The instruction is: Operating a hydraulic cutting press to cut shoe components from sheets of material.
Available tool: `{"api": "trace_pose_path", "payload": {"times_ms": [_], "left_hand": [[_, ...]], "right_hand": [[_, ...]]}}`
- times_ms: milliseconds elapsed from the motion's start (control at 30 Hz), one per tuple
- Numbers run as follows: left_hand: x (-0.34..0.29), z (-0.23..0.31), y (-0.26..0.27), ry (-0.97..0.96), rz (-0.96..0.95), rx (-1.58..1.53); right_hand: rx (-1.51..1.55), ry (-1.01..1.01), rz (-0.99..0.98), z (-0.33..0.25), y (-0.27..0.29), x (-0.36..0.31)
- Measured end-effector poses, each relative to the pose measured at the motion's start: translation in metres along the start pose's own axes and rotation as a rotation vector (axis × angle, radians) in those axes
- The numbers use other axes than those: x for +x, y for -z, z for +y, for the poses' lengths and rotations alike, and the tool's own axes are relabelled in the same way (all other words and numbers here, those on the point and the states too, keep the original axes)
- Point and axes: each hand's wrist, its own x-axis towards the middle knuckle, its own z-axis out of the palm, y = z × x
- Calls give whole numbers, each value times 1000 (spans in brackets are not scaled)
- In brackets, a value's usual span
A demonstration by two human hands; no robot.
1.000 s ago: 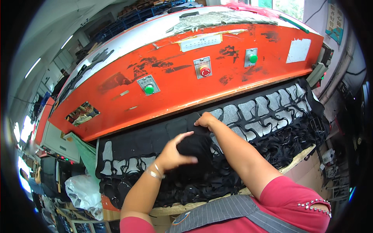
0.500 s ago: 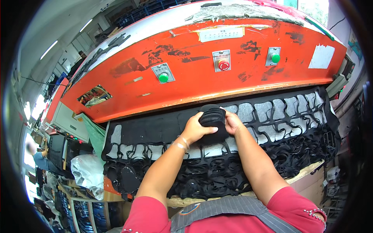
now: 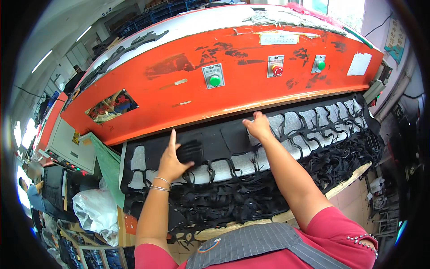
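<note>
My left hand grips a stack of black cut pieces, its thumb along the near side and its index finger pointing up and away. The stack is somewhat blurred. My right hand is apart from it, fingers spread, just above the black sheet material on the machine bed. A dark, smeared patch sits left of the right hand; I cannot tell whether it is a loose piece. Rows of cut-out shapes in the sheet show a light grey surface, separated by thin black strips.
Tangled black offcut strips hang along the bed's near edge. Behind the bed stands an orange machine front with green buttons and a red stop button. A white plastic bag and green cloth are at left. Another person works far left.
My hands have parted: the left moved left with the stack, and the right let go of it and stayed over the sheet. The view has shifted to the left.
</note>
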Motion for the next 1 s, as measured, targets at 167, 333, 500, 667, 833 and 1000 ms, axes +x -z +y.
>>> {"api": "trace_pose_path", "payload": {"times_ms": [167, 333, 500, 667, 833, 1000], "left_hand": [[5, -48, -4, -71, -149, -126], [57, 24, 28, -511, -309, 248], [98, 74, -33, -880, -547, 627], [112, 83, -84, -1131, -595, 686], [105, 93, -76, -1083, -553, 852], [54, 49, -12, -946, -282, 418]], "right_hand": [[119, -394, -406, -19, -12, -5], [348, -493, -483, -18, -11, 2], [658, -582, -491, -22, -22, -2], [1067, -535, -504, -4, -17, -20], [1200, -520, -609, 23, -27, -15], [584, -425, -527, 12, -30, -14]]}}
